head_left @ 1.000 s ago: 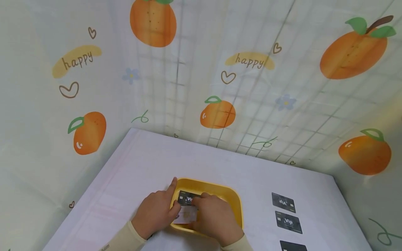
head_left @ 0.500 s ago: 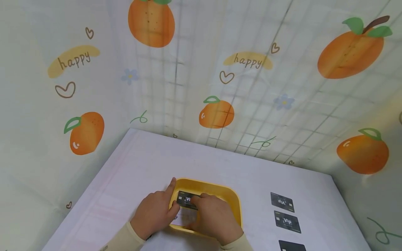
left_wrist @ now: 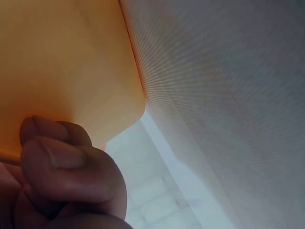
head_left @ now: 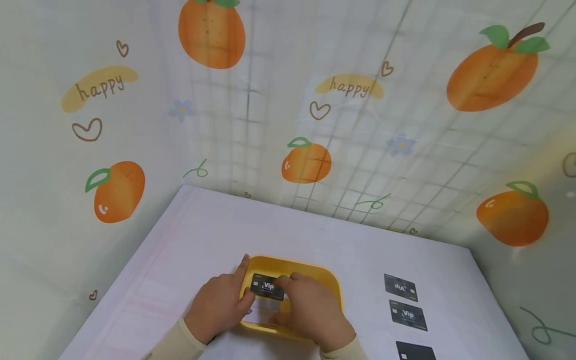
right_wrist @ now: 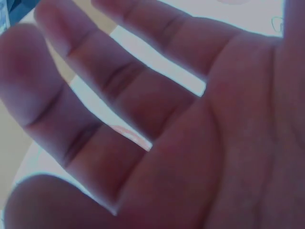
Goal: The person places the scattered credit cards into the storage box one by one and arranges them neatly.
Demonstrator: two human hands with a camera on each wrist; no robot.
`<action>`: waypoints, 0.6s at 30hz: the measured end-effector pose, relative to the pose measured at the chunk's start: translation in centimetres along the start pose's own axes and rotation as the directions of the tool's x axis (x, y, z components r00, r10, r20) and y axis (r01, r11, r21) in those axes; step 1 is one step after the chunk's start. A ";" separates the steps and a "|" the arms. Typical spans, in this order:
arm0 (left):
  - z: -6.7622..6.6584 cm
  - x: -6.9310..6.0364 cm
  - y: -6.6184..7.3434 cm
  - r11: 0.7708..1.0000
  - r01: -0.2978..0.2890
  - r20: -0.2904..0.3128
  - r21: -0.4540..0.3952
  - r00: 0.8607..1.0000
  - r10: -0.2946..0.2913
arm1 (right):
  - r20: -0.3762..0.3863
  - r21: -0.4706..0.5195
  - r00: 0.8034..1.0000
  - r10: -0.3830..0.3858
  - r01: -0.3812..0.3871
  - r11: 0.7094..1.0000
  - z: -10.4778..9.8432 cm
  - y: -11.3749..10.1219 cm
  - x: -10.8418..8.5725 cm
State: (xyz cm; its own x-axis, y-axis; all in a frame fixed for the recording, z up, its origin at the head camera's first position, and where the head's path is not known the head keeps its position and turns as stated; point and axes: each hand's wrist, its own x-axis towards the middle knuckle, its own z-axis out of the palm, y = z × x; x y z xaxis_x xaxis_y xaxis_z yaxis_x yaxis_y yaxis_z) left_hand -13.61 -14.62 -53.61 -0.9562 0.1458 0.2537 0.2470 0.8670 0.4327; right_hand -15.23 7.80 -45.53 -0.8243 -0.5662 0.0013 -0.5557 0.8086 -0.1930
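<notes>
In the head view, a yellow tray [head_left: 310, 266] holds a black Vip card [head_left: 266, 287] at its upper left, with a pale card [head_left: 262, 311] just below. The left hand [head_left: 218, 306] grips the tray's left side, index finger stretched along the rim and thumb over the inside. Curled fingers of the left hand [left_wrist: 71, 176] show against the tray wall [left_wrist: 90, 62] in the left wrist view. Over the tray's right part, the right hand [head_left: 315, 312] reaches fingertips to the black card's right edge. The right wrist view shows the right hand [right_wrist: 162, 114] with fingers spread, nothing gripped.
Right of the tray, a black card [head_left: 401, 288], a second one [head_left: 408, 315] and a third [head_left: 416, 351] lie in a column on the white table [head_left: 216, 220]. Behind the table and at its sides hangs cloth [head_left: 270, 100] printed with oranges.
The right fingertips have shifted a little right on the black card, so its whole Vip lettering now shows. The left hand keeps its place on the tray. The head view has shifted slightly.
</notes>
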 end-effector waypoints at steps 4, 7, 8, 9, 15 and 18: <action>0.2 -0.1 0.2 1.000 0.005 0.005 -0.003 1.000 -0.005 | -0.048 -0.012 0.999 0.020 -0.020 1.000 -1.0 0.6 -1.0; 0.4 -0.1 0.4 1.000 0.010 0.016 -0.005 1.000 -0.010 | -0.096 -0.038 0.994 0.055 -0.059 0.998 -2.0 1.1 -1.9; 0.5 -0.1 0.4 1.000 0.011 0.016 -0.006 1.000 -0.011 | -0.108 -0.039 0.992 0.071 -0.075 0.996 -2.4 1.3 -2.3; 0.5 -0.2 0.4 1.000 0.012 0.017 -0.002 1.000 -0.012 | -0.116 -0.036 0.989 0.093 -0.097 0.995 -2.8 1.6 -2.6; 0.7 -0.1 0.3 1.000 0.015 0.010 0.016 1.000 -0.015 | -0.155 0.017 0.949 0.275 -0.276 0.961 -5.5 4.1 -5.1; 0.5 -0.1 0.3 1.000 0.021 0.013 0.006 1.000 -0.021 | -0.166 0.035 0.931 0.325 -0.324 0.945 -6.4 6.2 -6.7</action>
State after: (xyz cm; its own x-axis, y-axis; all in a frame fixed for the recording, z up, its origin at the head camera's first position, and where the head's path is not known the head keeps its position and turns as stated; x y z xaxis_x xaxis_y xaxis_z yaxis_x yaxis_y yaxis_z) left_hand -13.47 -14.15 -53.94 -0.9633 0.1336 0.2330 0.2257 0.8728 0.4328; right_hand -13.84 17.65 -40.48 -0.9661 -0.2375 0.1014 -0.2544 0.9424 -0.2171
